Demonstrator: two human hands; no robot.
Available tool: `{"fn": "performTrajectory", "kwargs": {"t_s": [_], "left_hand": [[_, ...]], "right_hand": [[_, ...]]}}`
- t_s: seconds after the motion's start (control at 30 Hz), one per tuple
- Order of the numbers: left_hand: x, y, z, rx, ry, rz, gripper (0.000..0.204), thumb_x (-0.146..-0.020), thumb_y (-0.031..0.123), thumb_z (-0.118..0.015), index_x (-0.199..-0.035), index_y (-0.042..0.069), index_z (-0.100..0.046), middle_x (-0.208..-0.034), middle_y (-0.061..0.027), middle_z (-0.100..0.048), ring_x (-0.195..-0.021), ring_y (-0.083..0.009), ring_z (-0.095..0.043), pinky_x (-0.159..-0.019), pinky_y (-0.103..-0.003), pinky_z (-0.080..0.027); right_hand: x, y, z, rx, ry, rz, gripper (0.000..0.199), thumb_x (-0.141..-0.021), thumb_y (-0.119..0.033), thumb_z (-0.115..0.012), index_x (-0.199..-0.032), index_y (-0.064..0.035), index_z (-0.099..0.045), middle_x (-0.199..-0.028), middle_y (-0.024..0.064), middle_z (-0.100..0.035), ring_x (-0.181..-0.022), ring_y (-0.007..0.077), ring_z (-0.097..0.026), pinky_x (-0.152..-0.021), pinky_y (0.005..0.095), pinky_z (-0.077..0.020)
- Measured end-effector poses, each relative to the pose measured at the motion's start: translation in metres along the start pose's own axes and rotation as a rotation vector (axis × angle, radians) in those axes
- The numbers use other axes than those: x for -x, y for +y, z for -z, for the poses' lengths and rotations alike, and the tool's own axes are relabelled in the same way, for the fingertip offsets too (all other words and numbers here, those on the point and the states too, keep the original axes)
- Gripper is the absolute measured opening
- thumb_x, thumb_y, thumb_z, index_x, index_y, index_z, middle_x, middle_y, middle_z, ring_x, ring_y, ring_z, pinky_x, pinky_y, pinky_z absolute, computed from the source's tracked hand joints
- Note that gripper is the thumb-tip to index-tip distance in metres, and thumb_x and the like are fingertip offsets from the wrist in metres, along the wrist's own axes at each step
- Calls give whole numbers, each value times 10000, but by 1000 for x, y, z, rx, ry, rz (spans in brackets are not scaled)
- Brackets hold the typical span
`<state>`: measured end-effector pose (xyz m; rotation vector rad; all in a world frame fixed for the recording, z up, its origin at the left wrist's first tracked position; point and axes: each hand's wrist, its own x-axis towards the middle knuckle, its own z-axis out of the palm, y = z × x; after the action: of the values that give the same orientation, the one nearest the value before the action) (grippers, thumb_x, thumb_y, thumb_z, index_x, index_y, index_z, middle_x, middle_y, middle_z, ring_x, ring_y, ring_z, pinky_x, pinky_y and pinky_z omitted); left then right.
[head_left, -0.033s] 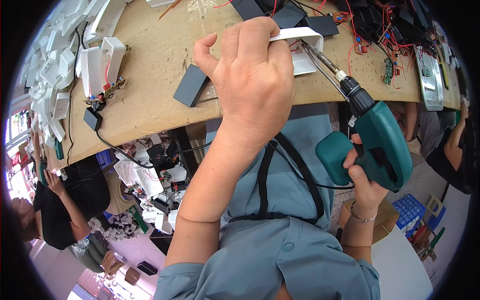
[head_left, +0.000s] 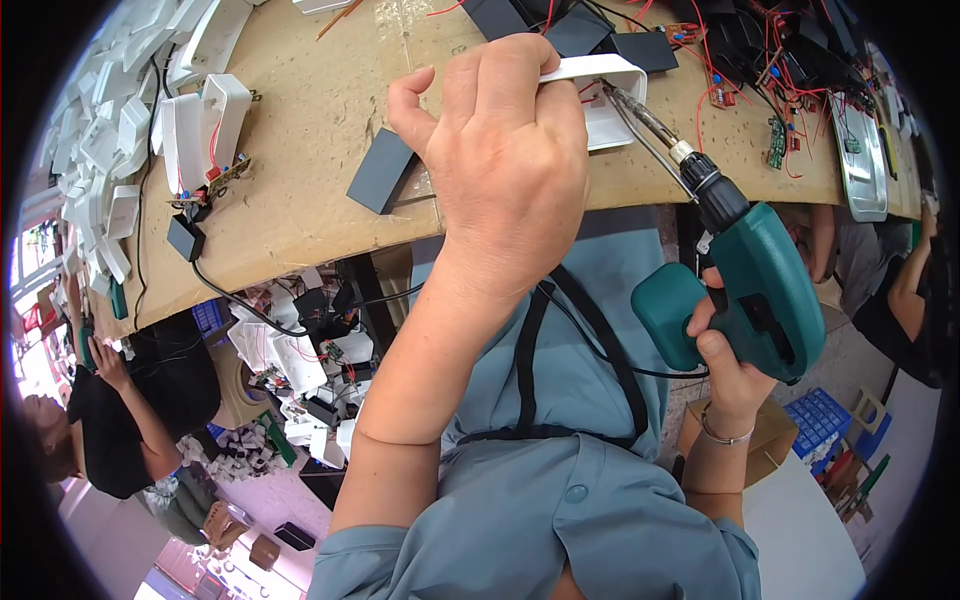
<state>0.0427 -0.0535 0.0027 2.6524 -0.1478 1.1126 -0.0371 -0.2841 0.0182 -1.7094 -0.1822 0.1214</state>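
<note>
My left hand (head_left: pixel 510 160) grips a white plastic housing (head_left: pixel 612 125) over the table's near edge; its fingertips are hidden behind it. Short red wires show inside the housing. In my right hand (head_left: pixel 728 360) is a green soldering gun (head_left: pixel 768 285), with my fingers wrapped round its handle. Its tip and thin metal feed tube reach into the housing, near the red wires. The exact spot the tip touches is too small to make out. A dark grey rectangular block (head_left: pixel 382 172) rests on the table just left of my left hand.
White housings (head_left: pixel 110 130) pile up on the far left, near one with a wired circuit board (head_left: pixel 215 180). Dark grey boxes, red wires and small boards (head_left: pixel 775 140) crowd the back right beside a metal tray (head_left: pixel 858 165). A black cable (head_left: pixel 240 300) hangs below the edge. Other people sit at both sides.
</note>
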Motion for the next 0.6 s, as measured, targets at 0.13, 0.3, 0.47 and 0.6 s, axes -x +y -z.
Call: {"fn": "performTrajectory", "kwargs": {"t_s": [0.13,0.3,0.47,0.6], "left_hand": [[1,0,-5,66,49,-8,62,-653,15,-582,-638,43,-529,-923,-19,-518,-861,-192,-512,-859,-473,-280],[1,0,-5,63,51,-14,54,-656,19,-581,-643,42,-534,-921,-20,-515,-867,-193,-509,-860,-470,-281],[-1,1,2,0,-9,0,35,-711,86,-672,-739,67,-665,-921,-9,-563,-846,-181,-523,-848,-369,-284],[0,0,1,-2,-4,-2,34,-711,87,-672,-736,66,-662,-920,-10,-563,-847,-185,-523,-842,-370,-286]], "right_hand": [[-2,0,0,-13,-5,25,565,-791,-77,-692,-1266,63,-422,-1098,201,-574,-708,162,-574,-626,262,-473],[-3,-1,3,39,-18,10,570,-785,-65,-695,-1268,61,-421,-1090,195,-575,-709,161,-571,-630,262,-473],[-3,0,5,44,-46,35,568,-781,-55,-695,-1267,59,-423,-1087,191,-576,-710,162,-570,-634,262,-474],[-4,-1,4,33,-41,16,557,-781,-58,-698,-1256,55,-432,-1061,179,-579,-709,160,-569,-632,260,-472]]}}
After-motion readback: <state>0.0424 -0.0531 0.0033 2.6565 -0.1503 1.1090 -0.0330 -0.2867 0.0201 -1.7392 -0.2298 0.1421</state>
